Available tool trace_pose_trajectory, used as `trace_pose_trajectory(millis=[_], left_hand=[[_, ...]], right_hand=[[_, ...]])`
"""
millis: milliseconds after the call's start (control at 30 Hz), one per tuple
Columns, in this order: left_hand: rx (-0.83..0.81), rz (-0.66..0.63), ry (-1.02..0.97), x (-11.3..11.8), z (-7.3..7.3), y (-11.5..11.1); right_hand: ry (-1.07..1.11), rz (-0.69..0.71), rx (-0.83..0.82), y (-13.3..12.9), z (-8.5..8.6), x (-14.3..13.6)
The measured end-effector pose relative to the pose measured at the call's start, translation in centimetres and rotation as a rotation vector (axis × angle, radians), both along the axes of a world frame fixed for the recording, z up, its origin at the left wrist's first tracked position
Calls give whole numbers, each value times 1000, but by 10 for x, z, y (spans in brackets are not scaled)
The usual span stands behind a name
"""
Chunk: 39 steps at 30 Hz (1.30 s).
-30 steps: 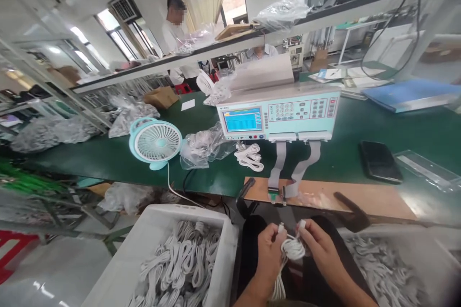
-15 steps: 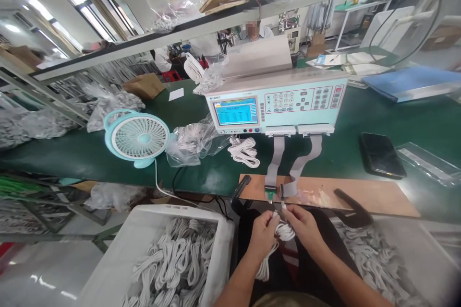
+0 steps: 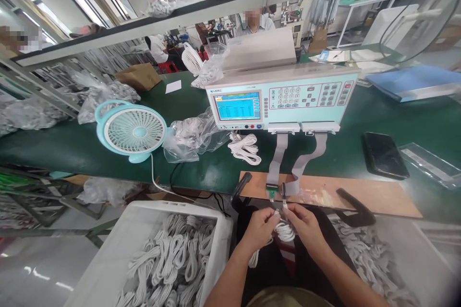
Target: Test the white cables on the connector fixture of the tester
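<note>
A coiled white cable (image 3: 285,232) hangs between my two hands, with part of its bundle dangling below my left hand (image 3: 260,228). That hand pinches one plug end of the cable, just below the small green board (image 3: 272,194) at the end of a grey ribbon cable (image 3: 276,165). My right hand (image 3: 304,224) pinches the other plug end, up against the black connector (image 3: 284,189) of the second ribbon cable (image 3: 300,168). Whether this plug is fully seated I cannot tell. Both ribbon cables run down from the tester (image 3: 288,100), whose screen is lit blue.
A white bin (image 3: 144,208) of coiled cables stands at lower left, and more coils lie at lower right. On the green table are a fan (image 3: 139,132), bagged cables (image 3: 189,134), a loose coil (image 3: 245,148) and a phone (image 3: 384,154). Clamps hold a wooden board (image 3: 389,196).
The view has shifted slightly. My left hand's plug has moved a little away from the green board's end, and the dangling bundle has swung left. My right hand keeps its grip at the connector.
</note>
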<state>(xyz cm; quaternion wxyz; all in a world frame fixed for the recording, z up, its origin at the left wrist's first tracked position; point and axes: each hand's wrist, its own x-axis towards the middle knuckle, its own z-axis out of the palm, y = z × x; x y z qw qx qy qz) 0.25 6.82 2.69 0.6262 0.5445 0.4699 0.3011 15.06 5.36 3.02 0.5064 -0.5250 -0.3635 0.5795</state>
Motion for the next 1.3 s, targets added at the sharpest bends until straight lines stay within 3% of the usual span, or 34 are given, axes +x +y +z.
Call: trace_pose_trajectory(millis=[133, 233, 367, 500, 767, 1100, 1300], left_hand=[[-35, -26, -40, -2, 2, 2], [-19, 70, -108, 1, 1, 3], [52, 231, -159, 7, -1, 4], [64, 299, -158, 11, -2, 5], [-57, 437, -317, 19, -2, 4], [-29, 425, -350, 24, -20, 1], [1, 424, -311, 25, -20, 4]], right_hand=[[109, -35, -124, 1, 0, -4], [157, -90, -181, 3, -2, -9], [185, -109, -181, 4, -5, -11], [130, -81, -152, 4, -2, -9], [43, -89, -127, 5, 6, -8], [133, -39, -85, 5, -3, -12], [70, -59, -34, 5, 0, -14]])
